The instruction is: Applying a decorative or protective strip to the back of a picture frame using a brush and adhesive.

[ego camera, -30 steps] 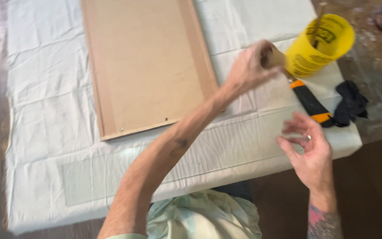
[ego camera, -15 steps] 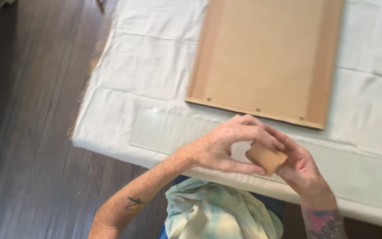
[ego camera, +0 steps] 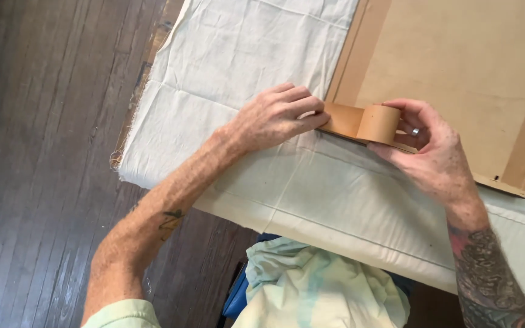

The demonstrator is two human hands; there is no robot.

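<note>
A table draped in a pale cloth (ego camera: 244,67) fills most of the view, its left edge running down beside dark wooden floorboards (ego camera: 44,152) and its near edge crossing just above the person's light green shirt. On the cloth lies a large brown backing board (ego camera: 457,67), its near left corner close to the table's near edge and the rest running off the top and right of the frame. The work looks barely begun: a short strip of brown paper tape (ego camera: 343,119) has been drawn out at that near left corner, and nearly the whole near edge of the board to the right appears untaped. The left hand (ego camera: 274,118) lies flat with fingers together, pressing the free end of the strip onto the corner. The right hand (ego camera: 432,152) pinches the small tape roll (ego camera: 379,124) between thumb and fingers, holding it upright on the board's near edge just beside the left fingertips. Bare cloth lies left of the board and along its near edge, giving the roll open room to travel rightward.
</note>
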